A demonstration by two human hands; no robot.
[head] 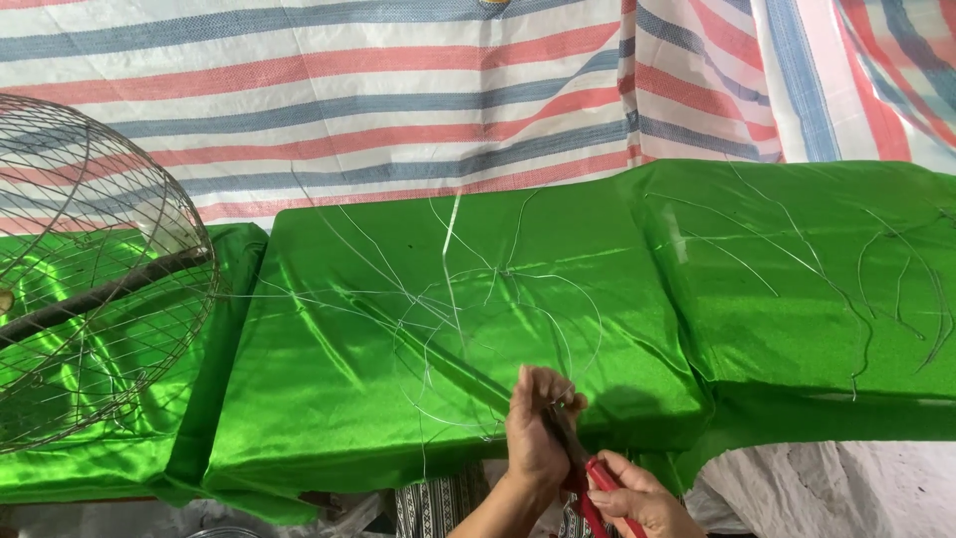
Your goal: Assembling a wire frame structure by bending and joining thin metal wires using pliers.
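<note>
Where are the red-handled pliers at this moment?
In the head view, the red-handled pliers are at bottom centre, gripped by the right hand, their tips beside the left hand at the wire loop on the green cloth's front edge.

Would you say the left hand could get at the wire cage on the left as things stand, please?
Probably not without letting go: the left hand is closed on the thin wire loops beside the red-handled pliers, and the wire cage lies far off across the green cloth.
</note>
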